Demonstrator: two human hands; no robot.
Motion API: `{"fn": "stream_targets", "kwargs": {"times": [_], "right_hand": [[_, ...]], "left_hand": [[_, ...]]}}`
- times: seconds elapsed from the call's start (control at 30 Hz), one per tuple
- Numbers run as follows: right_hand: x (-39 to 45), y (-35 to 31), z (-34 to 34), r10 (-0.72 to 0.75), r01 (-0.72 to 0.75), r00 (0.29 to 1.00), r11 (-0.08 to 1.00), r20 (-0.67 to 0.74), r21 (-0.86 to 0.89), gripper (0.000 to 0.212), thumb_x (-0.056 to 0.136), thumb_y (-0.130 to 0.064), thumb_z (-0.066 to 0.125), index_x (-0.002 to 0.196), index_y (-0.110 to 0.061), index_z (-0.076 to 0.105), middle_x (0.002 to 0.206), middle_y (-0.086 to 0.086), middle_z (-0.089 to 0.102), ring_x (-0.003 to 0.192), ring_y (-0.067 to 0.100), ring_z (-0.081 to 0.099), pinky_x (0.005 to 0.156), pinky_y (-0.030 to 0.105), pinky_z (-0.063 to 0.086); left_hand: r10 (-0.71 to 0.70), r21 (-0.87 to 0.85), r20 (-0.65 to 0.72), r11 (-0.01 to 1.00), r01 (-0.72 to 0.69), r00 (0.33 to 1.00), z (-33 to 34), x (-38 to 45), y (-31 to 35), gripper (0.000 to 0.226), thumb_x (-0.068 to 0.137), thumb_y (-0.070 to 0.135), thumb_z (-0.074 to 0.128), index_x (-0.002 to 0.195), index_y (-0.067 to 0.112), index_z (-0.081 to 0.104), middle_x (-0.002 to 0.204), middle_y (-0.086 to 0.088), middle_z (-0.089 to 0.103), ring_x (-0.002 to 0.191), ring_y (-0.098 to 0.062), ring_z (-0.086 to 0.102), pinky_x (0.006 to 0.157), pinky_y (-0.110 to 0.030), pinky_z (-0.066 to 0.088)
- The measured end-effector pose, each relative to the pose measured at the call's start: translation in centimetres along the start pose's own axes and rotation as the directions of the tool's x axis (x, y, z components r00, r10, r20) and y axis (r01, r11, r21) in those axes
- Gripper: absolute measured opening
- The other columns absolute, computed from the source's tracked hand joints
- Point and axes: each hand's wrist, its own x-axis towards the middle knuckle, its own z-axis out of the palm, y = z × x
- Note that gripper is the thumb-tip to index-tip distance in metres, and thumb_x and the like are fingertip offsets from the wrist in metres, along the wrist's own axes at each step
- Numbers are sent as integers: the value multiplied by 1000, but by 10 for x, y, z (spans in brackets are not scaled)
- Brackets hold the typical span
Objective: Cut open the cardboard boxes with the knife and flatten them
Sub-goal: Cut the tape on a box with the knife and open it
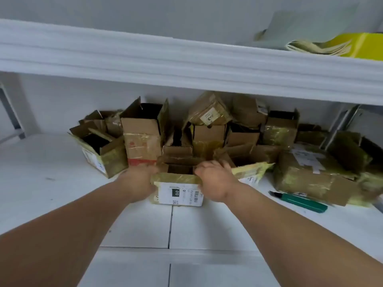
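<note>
A small open cardboard box (179,193) with a white label and yellowish tape sits at the front of the white shelf surface. My left hand (139,182) grips its left side. My right hand (215,181) grips its right top edge, fingers curled over the rim. A green utility knife (300,200) lies on the surface to the right, apart from both hands. Behind the small box stands a pile of several taped cardboard boxes (143,137), most with open flaps.
A white upper shelf (186,65) overhangs the pile, carrying flattened cardboard and a yellow box (360,45). A flatter taped box (310,179) lies right of the knife. Metal shelf posts (339,123) stand at both sides.
</note>
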Motion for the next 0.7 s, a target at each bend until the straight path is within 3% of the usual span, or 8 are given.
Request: {"fn": "stream_targets", "kwargs": {"times": [0.1, 0.23, 0.27, 0.33, 0.43, 0.57, 0.7], "right_hand": [[-1, -8, 4, 14, -14, 1000, 1000, -15, -2, 45, 93, -8, 49, 135, -23, 50, 134, 2, 53, 129, 25, 44, 118, 47, 11], [-12, -9, 1, 66, -52, 996, 975, -56, 216, 8, 101, -18, 45, 106, -23, 47, 102, -2, 56, 111, 25, 54, 113, 41, 21], [-16, -8, -2, 82, -57, 994, 957, -78, 283, 5, 101, -21, 46, 107, -22, 46, 96, -3, 54, 103, 25, 54, 109, 40, 27], [-22, -6, -3, 99, -57, 992, 914, -84, 401, 28, 99, -23, 52, 126, -22, 44, 95, -4, 57, 96, 22, 55, 100, 39, 41], [-32, -4, -5, 81, -29, 994, 832, -70, 554, 69, 95, -17, 57, 151, -32, 20, 113, 0, 62, 103, 23, 59, 92, 40, 51], [-45, 1, -4, 104, -59, 994, 695, -19, 717, 77, 90, -17, 66, 149, -36, 19, 117, -5, 61, 103, 19, 61, 91, 40, 54], [-66, 18, -1, 120, -82, 993, 586, 14, 806, 82, 89, -14, 70, 151, -31, 19, 112, -10, 61, 100, 12, 63, 91, 34, 54]], "left_hand": [[21, -19, -35, 1000, -22, 999, 2, 1, -2, 29, 97, 29, 55, 125, 20, 57, 122, -3, 59, 103, -17, 54, 84, -27, 44], [-15, -170, -20, 985, 11, 1000, -1, -3, -8, 33, 100, 30, 53, 130, 18, 55, 125, -5, 60, 104, -20, 56, 81, -24, 39], [-24, -226, -33, 974, 16, 999, -2, -4, -11, 34, 99, 31, 54, 130, 19, 56, 124, -4, 61, 102, -19, 56, 82, -26, 41], [-30, -341, -48, 940, 12, 998, -5, -9, -15, 30, 97, 32, 56, 126, 22, 59, 118, 1, 64, 100, -16, 57, 83, -28, 43], [-19, -478, -13, 878, 11, 1000, -10, -21, -18, 20, 97, 30, 58, 116, 25, 62, 108, 6, 68, 101, -15, 62, 90, -33, 48], [-18, -615, 61, 787, 51, 998, -13, -38, -9, 14, 98, 30, 58, 108, 25, 64, 97, 6, 74, 88, -14, 71, 94, -42, 52], [-54, -631, 54, 772, 76, 997, -9, -51, 19, 21, 98, 33, 57, 115, 22, 60, 100, 0, 72, 81, -17, 71, 75, -31, 51]]}}
